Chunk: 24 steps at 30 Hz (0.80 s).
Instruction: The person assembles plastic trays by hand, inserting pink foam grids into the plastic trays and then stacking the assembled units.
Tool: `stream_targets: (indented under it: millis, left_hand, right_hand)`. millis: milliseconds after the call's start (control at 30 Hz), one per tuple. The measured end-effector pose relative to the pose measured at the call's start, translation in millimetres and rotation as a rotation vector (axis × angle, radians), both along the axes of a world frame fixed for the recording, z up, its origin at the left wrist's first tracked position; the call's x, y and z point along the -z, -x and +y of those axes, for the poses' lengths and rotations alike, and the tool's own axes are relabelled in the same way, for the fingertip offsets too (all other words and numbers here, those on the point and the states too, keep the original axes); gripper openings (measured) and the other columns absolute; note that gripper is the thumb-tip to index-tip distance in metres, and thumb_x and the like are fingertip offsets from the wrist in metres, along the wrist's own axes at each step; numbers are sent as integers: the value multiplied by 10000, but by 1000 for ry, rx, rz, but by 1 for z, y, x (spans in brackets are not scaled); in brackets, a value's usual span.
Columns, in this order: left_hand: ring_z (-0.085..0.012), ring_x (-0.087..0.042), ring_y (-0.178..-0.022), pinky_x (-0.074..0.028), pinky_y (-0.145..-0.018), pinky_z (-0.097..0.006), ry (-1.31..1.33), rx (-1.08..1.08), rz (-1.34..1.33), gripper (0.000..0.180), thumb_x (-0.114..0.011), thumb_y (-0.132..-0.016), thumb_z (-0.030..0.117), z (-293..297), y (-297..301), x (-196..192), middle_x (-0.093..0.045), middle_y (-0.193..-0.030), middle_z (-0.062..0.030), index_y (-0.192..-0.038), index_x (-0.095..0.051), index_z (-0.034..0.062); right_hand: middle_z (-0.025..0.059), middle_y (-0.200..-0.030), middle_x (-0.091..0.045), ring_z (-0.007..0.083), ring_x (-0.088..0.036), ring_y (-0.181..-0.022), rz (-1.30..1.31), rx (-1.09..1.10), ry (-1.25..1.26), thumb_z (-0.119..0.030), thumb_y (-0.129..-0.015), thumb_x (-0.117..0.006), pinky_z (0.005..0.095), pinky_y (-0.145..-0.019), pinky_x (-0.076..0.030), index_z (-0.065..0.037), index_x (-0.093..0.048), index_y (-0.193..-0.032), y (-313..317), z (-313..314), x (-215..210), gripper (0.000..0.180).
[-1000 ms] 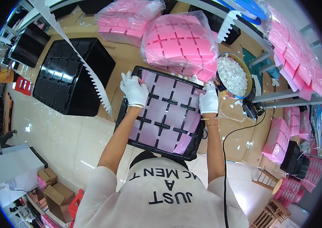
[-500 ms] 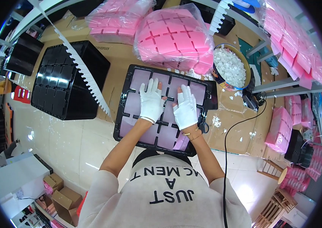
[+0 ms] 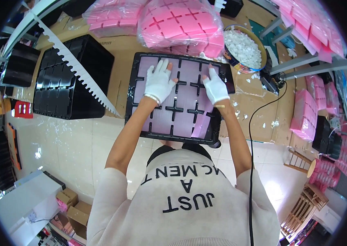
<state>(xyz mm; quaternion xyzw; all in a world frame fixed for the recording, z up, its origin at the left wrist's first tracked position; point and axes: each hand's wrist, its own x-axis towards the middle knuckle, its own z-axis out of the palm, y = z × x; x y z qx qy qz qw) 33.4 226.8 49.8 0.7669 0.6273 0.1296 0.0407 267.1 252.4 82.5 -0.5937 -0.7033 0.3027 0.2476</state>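
Observation:
A flat black plastic tray (image 3: 131, 88) lies in front of me, divided by cross-shaped black ribs. Lilac foam pieces (image 3: 166, 121) fill its compartments. My left hand (image 3: 160, 83), in a white glove with some fingertips bare, presses flat on the far left part of the foam with its fingers stretched. On the right side my right hand (image 3: 216, 87), gloved the same way, rests near the tray's right edge, thumb and forefinger extended and apart; its other fingers are hard to make out. A loose, brighter lilac strip (image 3: 200, 125) lies across the near right corner.
Bagged pink foam blocks (image 3: 181, 26) stand just beyond the tray. A round tub (image 3: 243, 49) of white scraps sits at the far right. Stacked black trays (image 3: 69, 82) stand left, with a white toothed strip (image 3: 75, 67) crossing before them. A black cable (image 3: 251, 151) hangs at right.
My right hand has slid rightward over the foam to the tray's right side. My left hand stays on the far left part. The tray appears higher in the view.

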Motion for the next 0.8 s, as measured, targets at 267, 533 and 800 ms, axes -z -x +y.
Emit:
stream_targets:
  millis: [267, 533, 800]
  left_hand:
    - [-349, -330, -1408, -210, -1132, -517, -70, 148, -132, 674, -577, -889, 374, -74, -43, -33, -373, -1508, -207, -1436, -420, 13]
    - [-390, -332, -1391, -215, -1114, -553, 12, 252, -257, 334, -621, -865, 318, -98, -81, -33, -436, -1459, -204, -978, -708, 16]
    - [-442, -287, -1414, -221, -1134, -555, 193, 194, -389, 219, -713, -787, 255, -99, -87, -20, -465, -1453, -176, -809, -713, 38]
  right_hand:
    - [145, -1115, -583, 351, -537, -1047, -283, 150, -160, -155, -750, -724, 438, -895, -464, -35, -665, -1031, -36, -152, 2, 311]
    - [99, -1259, -553, 306, -597, -980, -250, 177, -145, -149, -685, -754, 435, -850, -495, -97, -732, -950, -22, -149, 6, 271]
    - [145, -1225, -604, 353, -593, -1025, -152, 244, -280, -184, -785, -705, 432, -901, -473, -36, -730, -871, -30, -136, 22, 172]
